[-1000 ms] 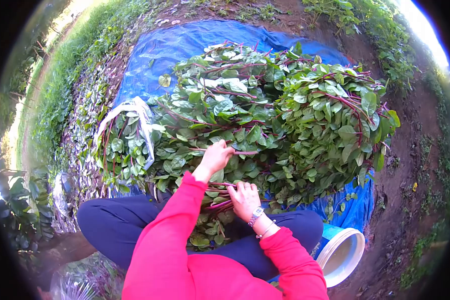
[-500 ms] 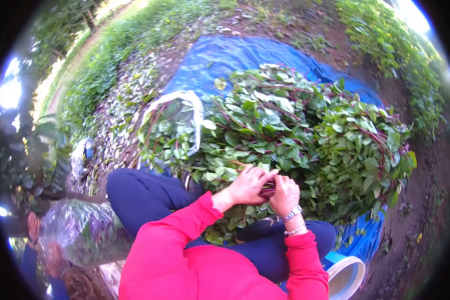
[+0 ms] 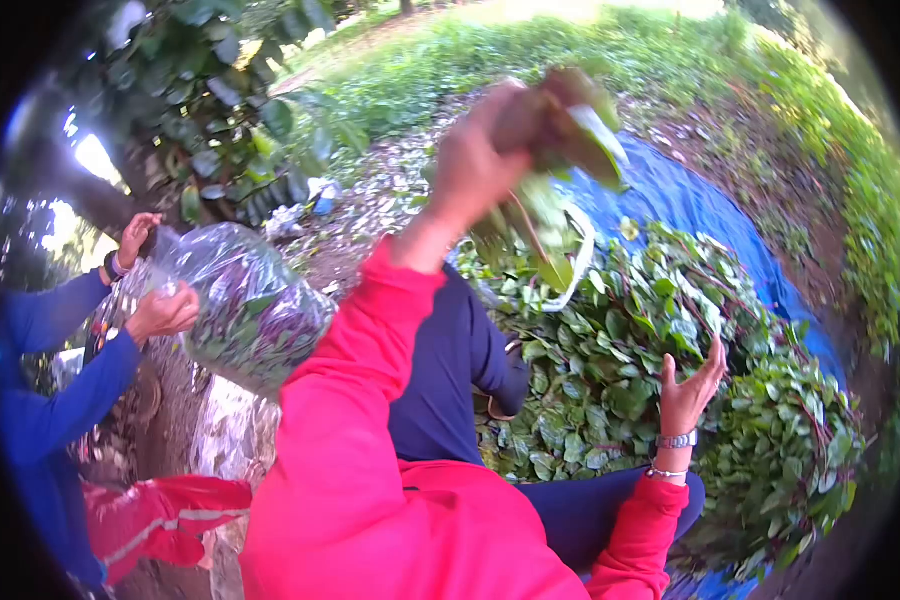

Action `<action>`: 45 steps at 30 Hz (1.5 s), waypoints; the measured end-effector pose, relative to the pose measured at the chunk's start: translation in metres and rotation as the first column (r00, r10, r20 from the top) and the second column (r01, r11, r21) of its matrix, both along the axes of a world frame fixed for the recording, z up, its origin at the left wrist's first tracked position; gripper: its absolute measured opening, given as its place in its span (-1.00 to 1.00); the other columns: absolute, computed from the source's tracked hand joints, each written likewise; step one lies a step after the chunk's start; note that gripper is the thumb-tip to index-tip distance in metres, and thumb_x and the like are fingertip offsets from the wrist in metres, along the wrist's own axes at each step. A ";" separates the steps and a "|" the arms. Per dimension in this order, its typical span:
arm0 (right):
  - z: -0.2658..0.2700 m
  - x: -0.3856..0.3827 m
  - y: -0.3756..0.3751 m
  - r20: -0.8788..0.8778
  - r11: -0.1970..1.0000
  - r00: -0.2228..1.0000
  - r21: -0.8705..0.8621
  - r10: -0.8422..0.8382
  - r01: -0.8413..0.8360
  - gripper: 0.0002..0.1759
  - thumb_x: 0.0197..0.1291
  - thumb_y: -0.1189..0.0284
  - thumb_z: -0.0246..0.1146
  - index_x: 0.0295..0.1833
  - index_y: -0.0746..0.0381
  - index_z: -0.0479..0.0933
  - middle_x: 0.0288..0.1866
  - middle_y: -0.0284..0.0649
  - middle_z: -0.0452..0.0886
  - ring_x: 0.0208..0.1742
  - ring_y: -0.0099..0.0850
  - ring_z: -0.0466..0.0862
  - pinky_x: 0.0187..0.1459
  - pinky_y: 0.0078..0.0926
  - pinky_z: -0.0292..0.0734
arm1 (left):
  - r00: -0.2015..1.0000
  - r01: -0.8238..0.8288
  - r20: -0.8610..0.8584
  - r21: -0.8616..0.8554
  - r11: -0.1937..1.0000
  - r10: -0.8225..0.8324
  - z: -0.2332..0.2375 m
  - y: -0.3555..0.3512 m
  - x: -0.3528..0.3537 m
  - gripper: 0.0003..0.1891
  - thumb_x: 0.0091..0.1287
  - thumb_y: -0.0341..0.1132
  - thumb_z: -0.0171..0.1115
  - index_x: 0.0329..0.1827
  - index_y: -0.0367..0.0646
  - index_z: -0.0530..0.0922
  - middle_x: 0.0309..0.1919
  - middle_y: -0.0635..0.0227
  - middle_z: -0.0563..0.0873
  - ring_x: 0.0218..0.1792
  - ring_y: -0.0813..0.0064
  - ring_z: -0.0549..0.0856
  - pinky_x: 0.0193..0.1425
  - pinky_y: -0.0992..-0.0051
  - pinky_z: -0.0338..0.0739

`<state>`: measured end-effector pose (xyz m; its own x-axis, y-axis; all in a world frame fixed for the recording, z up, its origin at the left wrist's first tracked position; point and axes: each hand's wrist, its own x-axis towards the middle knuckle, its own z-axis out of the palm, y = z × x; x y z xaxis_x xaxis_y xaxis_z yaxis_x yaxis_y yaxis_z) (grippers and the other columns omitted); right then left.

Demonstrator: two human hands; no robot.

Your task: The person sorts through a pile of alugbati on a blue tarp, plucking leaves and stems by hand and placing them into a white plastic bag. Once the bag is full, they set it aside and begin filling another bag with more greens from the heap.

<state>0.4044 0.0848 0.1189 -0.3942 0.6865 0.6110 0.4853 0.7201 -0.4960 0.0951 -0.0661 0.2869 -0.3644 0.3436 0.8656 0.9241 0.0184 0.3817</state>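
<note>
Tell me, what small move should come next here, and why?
I'd probably lower the bunch toward the right hand so both can steady it: the left hand holds it up high, leaves hanging loosely, while the right is open and empty above the pile.

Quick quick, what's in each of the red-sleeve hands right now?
Left hand: closed around a blurry leafy bunch, up high.
Right hand: open, holding nothing.
</note>
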 end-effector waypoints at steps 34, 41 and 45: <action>-0.059 0.000 0.006 0.363 0.907 0.932 -0.393 0.004 0.149 0.05 -0.08 0.30 0.33 0.44 0.00 -0.20 0.22 -0.16 0.34 0.20 -0.20 0.39 0.07 0.10 0.25 | -0.571 -0.733 -0.524 -0.023 -0.680 0.632 0.149 -0.399 -0.068 -0.36 0.11 -0.39 0.14 0.33 0.15 0.22 0.11 0.09 0.49 0.17 0.12 0.45 0.21 0.25 0.35; -0.053 0.009 0.000 0.377 0.886 0.923 -0.451 0.081 0.106 0.06 -0.14 0.35 0.36 0.43 0.10 -0.15 0.18 -0.11 0.33 0.17 -0.16 0.40 0.07 0.07 0.23 | 0.945 -0.304 -0.091 -0.600 0.740 0.314 0.016 -0.109 -0.085 -0.61 0.03 -0.52 0.07 -0.02 -0.16 0.55 -0.08 0.20 0.60 0.01 0.30 0.55 0.14 0.45 0.37; -0.057 0.020 0.004 0.334 0.854 0.933 -0.516 0.137 0.060 0.03 -0.18 0.40 0.37 0.41 0.18 -0.08 0.09 -0.02 0.38 0.07 -0.10 0.45 0.01 -0.17 0.33 | 0.925 0.223 0.365 -0.741 0.633 0.102 -0.122 0.042 -0.121 -0.73 0.12 -0.42 0.06 -0.12 -0.19 0.59 -0.22 0.14 0.68 -0.17 0.26 0.67 -0.05 0.40 0.52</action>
<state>0.4240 0.0886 0.0619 -0.5441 0.8390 -0.0044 0.6720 0.4327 -0.6010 -0.0259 -0.0236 0.1649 -0.5266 0.8443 0.0996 0.7418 0.3991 0.5389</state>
